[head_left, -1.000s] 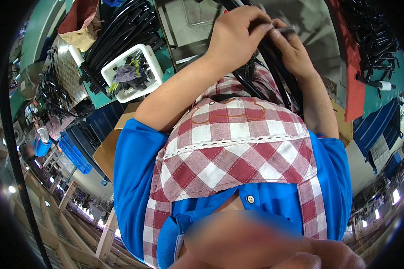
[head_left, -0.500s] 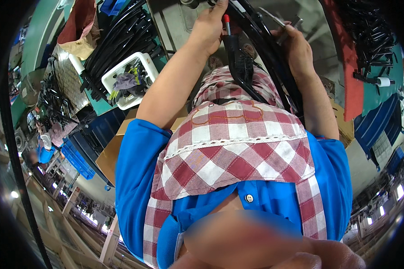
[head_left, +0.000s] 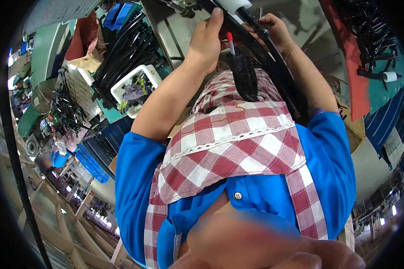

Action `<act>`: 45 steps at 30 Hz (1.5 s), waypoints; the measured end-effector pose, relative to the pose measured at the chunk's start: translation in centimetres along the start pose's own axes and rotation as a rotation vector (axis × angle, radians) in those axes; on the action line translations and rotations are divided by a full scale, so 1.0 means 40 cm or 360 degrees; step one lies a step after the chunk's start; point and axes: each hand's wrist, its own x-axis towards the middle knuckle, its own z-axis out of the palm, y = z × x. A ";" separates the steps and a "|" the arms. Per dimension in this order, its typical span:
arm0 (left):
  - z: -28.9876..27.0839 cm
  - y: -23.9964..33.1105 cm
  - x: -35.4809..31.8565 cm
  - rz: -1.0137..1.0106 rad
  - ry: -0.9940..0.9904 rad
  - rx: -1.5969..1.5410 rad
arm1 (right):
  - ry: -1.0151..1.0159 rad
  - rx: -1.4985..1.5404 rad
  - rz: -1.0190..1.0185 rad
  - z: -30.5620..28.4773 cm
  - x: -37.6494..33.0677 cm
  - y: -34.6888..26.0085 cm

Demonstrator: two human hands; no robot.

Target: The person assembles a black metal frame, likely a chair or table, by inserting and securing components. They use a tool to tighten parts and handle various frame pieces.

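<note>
Above the checked apron, both hands grip a long black strip

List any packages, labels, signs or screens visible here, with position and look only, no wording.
Sheet or board: top left edge, pale grey with a fine printed grid, tilted; too blurred to tell more.
White bin: left of the left hand, rectangular open plastic container holding small parts and a grey rag.
Blue crates: lower left, stacked, slatted.
No screens visible.

One head-worn fisheye view; it looks steeply down the person's chest, close, edges bending outward.
</note>
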 end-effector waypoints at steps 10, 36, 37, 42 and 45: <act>-0.009 0.005 0.002 -0.0057 0.0033 0.0335 | 0.0492 -0.1429 -0.0814 -0.043 0.117 0.057; -0.019 0.003 -0.002 -0.0027 0.0039 0.0189 | 0.0224 -0.0853 -0.0122 -0.022 0.127 0.062; -0.019 0.003 -0.001 -0.0030 0.0031 0.0191 | 0.0255 -0.0886 -0.0118 -0.013 0.127 0.057; 0.008 0.021 -0.008 -0.0021 0.0066 0.0187 | 0.0133 -0.0293 0.0005 0.053 0.113 0.051; 0.008 0.023 -0.007 -0.0015 0.0040 0.0208 | 0.0081 -0.0422 0.0007 0.066 0.113 0.038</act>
